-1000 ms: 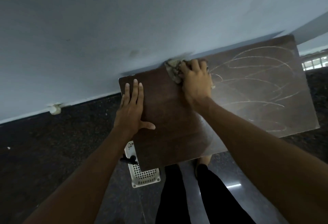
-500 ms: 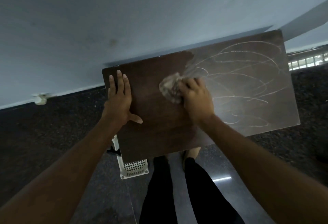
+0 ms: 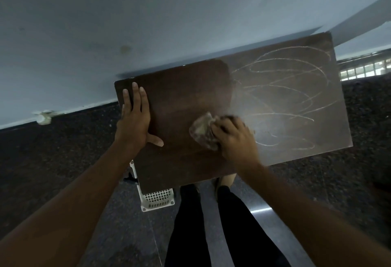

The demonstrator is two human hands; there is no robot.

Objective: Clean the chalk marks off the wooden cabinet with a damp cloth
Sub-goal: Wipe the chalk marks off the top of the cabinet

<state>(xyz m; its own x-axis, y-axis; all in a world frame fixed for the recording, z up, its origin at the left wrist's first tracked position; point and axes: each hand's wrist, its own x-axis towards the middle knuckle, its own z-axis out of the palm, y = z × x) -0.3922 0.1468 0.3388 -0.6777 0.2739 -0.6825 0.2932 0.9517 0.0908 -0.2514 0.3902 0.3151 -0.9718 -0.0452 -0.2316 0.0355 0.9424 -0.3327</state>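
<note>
The dark wooden cabinet top [image 3: 186, 89] stands against a pale wall. Its left half looks dark and wiped; white looping chalk marks [image 3: 292, 95] cover the right half. My right hand [image 3: 234, 139] presses a crumpled grey-beige cloth [image 3: 203, 132] onto the wood near the middle, toward the front edge, at the border of the chalked area. My left hand [image 3: 134, 116] lies flat, fingers apart, on the cabinet's left edge and holds nothing.
A white perforated plastic basket [image 3: 157, 200] sits on the dark speckled floor under the cabinet's front left corner. My legs in black trousers [image 3: 211, 224] stand in front of the cabinet. A pale object [image 3: 44, 117] lies at the wall base, left.
My right hand has dragged the cloth from the back edge by the wall down toward the front edge. The left hand stayed flat in place. The view shifted slightly.
</note>
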